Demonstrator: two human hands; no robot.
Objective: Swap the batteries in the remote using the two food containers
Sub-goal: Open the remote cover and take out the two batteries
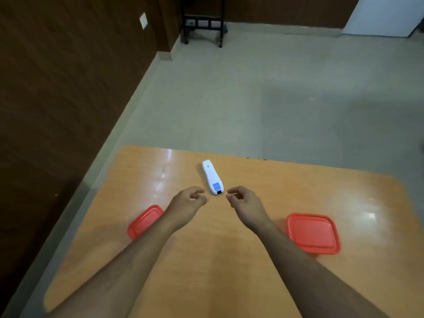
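- The left hand (pixel 188 199) reaches forward over the desk (pixel 218 260) with its bare forearm stretched out behind it; its grip is loosely curled, fingers bent toward the thumb, and it has hold of nothing.
- The right hand (pixel 244 200) mirrors it on the other side, forearm angled in from the right; its grip is likewise half-curled with a gap between thumb and fingers, and it holds nothing.
- The two hands sit close together, not touching each other.
- The remote (pixel 212 177), white with a blue patch near its closer end, lies flat on the desk just ahead of the gap between the two grips, its near end very close to the fingertips of both hands but apart from them; its long body runs away from the person, tilted slightly leftward at the far end.
- The left container (pixel 143 222), with a red lid on, sits on the desk behind and to the left of the left grip, partly hidden by the left forearm; its contents cannot be seen.
- The right container (pixel 313 232), also closed by a red lid, sits behind and to the right of the right grip, just beside the right forearm; what it holds cannot be told.
- Beyond the desk's far edge lies a pale tiled floor (pixel 275 99), with a dark wooden wall (pixel 68 76) on the left and a black wheeled stand (pixel 202 21) far ahead.
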